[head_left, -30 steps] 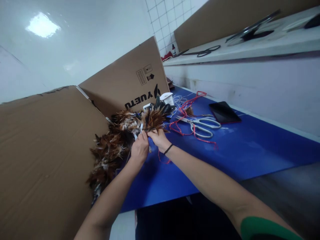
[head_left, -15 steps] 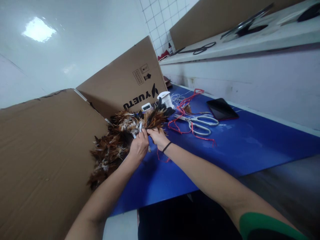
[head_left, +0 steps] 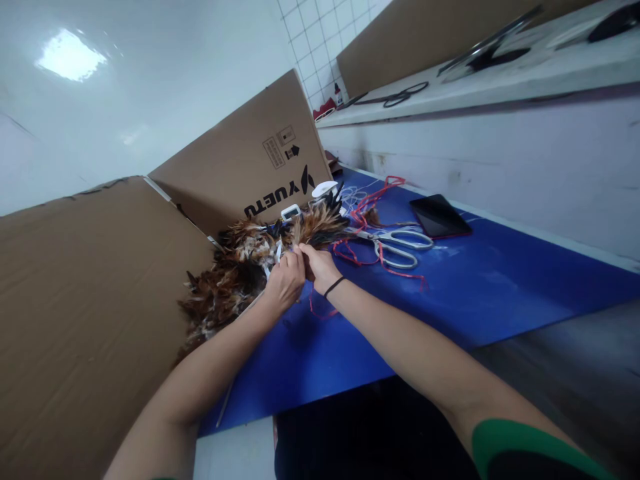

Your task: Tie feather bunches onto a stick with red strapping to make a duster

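Observation:
My left hand [head_left: 287,277] and my right hand [head_left: 321,268] meet fingertip to fingertip, both closed, at the base of a bunch of brown and black feathers [head_left: 320,225]. The bunch fans out away from me, above my fingers. A small white strip [head_left: 279,252] sticks up beside my left hand. Just left of my hands lies a pile of brown feathers [head_left: 215,293], partly hidden by my left forearm. From under that forearm comes the end of a thin pale rod [head_left: 226,402]. What exactly lies between my fingertips is too small to make out.
Right of my hands, silver-handled scissors [head_left: 400,248] lie amid red plastic string [head_left: 367,210] on the blue tabletop [head_left: 500,273]. A white spool [head_left: 325,189], a small white device [head_left: 291,213] and a dark tablet [head_left: 440,215] stand or lie farther back. Cardboard [head_left: 225,167] walls the left and back.
My hands have come closer together, and my left hand has shifted slightly right. The feather bunch now spreads more toward the right. The thin rod's end shows below my left forearm.

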The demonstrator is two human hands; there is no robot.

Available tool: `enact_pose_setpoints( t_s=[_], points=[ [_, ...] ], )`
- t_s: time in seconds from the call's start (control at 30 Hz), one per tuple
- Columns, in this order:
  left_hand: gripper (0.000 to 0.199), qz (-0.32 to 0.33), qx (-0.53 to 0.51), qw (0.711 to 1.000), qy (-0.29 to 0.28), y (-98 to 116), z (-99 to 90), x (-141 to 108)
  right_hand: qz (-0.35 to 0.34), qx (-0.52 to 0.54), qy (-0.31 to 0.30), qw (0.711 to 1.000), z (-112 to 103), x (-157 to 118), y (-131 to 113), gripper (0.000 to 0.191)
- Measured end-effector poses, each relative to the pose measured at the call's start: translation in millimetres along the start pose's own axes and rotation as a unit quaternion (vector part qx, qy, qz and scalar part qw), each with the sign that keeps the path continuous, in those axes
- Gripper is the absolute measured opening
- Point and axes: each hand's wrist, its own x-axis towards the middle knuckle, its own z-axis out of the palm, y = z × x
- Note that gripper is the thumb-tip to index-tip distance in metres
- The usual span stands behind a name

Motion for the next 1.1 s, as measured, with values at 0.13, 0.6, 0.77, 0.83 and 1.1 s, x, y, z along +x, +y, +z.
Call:
enact_pose_setpoints(
  t_s=[0.13,0.6,0.77,0.83,1.1],
  points=[
    [0.044,-0.049,-0.058,0.997,0.020,-1,-11.0,4,-0.036,0.047,-0.024,0.998,0,-1,-3,0.032],
    [0.018,-0.215,-0.621,0.750,-0.076,-29,-34.6,33,-0.156,0.019,-0.019,0.987,0,-1,-4,0.043],
    [0.024,-0.170,-0.530,0.823,-0.117,-31,-42.2,37,-0.207,-0.037,-0.031,0.977,-4,6,-1,0.043],
    [0.025,-0.153,-0.418,0.892,-0.082,-30,-42.1,36,-0.206,-0.073,-0.049,0.975,-6,8,-1,0.042],
    [0.033,-0.134,-0.119,0.982,-0.064,-12,-24.8,16,-0.220,-0.169,-0.020,0.961,-9,15,2,0.043]
  ],
)
